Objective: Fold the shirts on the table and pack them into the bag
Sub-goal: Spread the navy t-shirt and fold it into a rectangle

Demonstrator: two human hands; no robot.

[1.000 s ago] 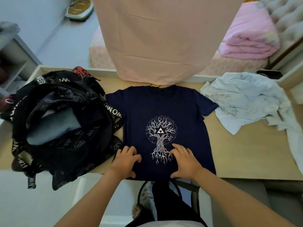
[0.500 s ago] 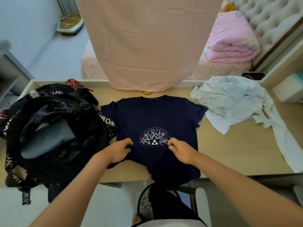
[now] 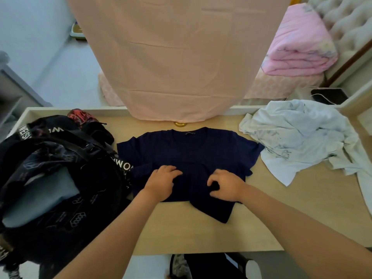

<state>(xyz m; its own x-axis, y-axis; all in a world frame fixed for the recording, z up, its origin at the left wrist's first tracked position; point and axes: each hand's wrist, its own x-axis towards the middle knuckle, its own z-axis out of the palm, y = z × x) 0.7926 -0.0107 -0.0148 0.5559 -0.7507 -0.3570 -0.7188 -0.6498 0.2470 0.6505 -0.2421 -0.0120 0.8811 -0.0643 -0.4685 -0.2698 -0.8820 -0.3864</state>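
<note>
**Navy tee mid-fold, both hands pinching the hem**

We had the navy T-shirt (image 3: 191, 150) flat on the wooden table (image 3: 302, 208), between the black bag (image 3: 60, 178) and a crumpled pale blue shirt (image 3: 298, 135). Left hand (image 3: 161, 183) and right hand (image 3: 225, 185) each grasped a bunch of the lower fabric, folded up over the chest. Risk as we judged it: a loose corner trailed toward the near edge, so the fold could go crooked; the left sleeve touched the bag strap and might snag. Print was hidden under the fold. Fingertips were buried in cloth. Bag was cut off at the frame's left; something pale sat inside it, unclear what.
</note>
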